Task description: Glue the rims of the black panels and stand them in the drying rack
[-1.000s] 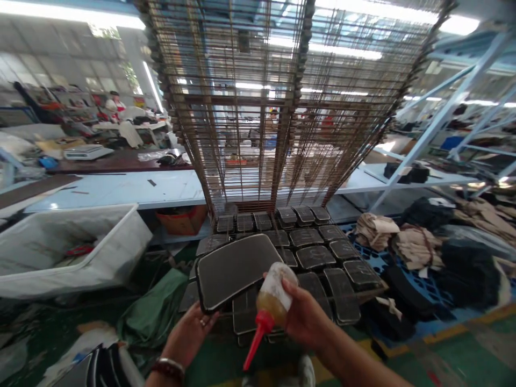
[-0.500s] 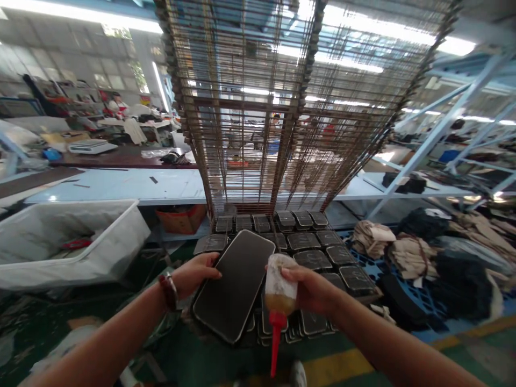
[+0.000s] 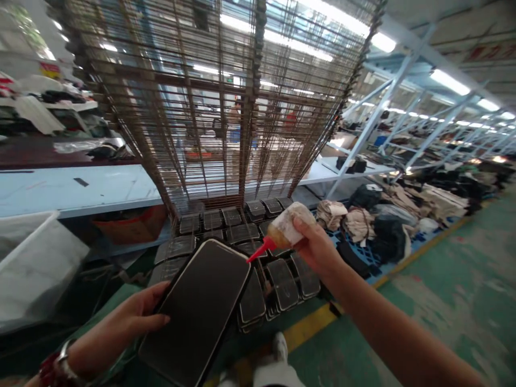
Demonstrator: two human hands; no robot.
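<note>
My left hand (image 3: pixel 141 317) grips the left edge of a dark flat panel (image 3: pixel 197 312) with rounded corners and a pale line round its border. The thumb lies on the panel's face. In my right hand (image 3: pixel 314 242) is a whitish, stained squeeze bottle (image 3: pixel 290 223) with amber liquid showing near its neck. Its red nozzle (image 3: pixel 262 250) points down and left, with the tip at the panel's upper right corner; whether it touches I cannot tell. Beyond and under the panel, many similar dark pieces (image 3: pixel 284 285) lie in rows on a rack.
A rusty wire-mesh rack (image 3: pixel 217 107) rises tilted behind the pieces. At left stand a white bin (image 3: pixel 44 258) and an orange-brown box (image 3: pixel 133 223) under a light-blue table (image 3: pixel 113 183). Bundles of fabric (image 3: pixel 358 223) lie at right beside a yellow floor line (image 3: pixel 314 325).
The bottle has swung from nozzle-down to pointing left, its tip now at the panel's corner. The panel has come lower and nearer. My view has turned right.
</note>
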